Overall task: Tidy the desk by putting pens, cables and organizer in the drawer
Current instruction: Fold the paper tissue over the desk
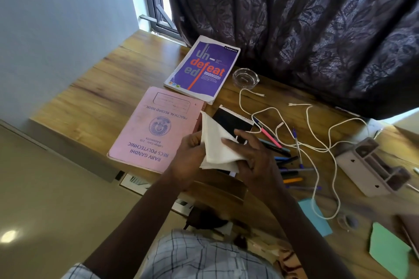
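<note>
Fingers (pixel 240 134) of the right hand (pixel 256 161) curl over a white cloth (pixel 215 145) and pinch it. The left hand (pixel 189 158) grips the cloth's left side. Both hands hold it up just over the near edge of the desk (pixel 102 88).

Under the hands is a brown box shape that may be the drawer (pixel 217 188), pulled out, but it is too dark to be sure. Near on the right lie a blue paper (pixel 315 215) and a green paper (pixel 387 251).

Just right of the hands, the pens (pixel 285 158) lie in a loose bunch on the desk. The white cable (pixel 317 142) loops across them. The organizer (pixel 374 165) lies on its side further right, just beside the cable.

A black notepad (pixel 231 118) pokes out from under the cloth. The pink book (pixel 154 129) lies left of the hands, with its near corner at the desk's edge. A wide stretch of wood shows between this book and the desk's left edge.

Farther back sit a purple notebook (pixel 201 70) and a glass dish (pixel 246 77). Behind them a dark curtain (pixel 294 18) hangs down to the desk's far edge.
</note>
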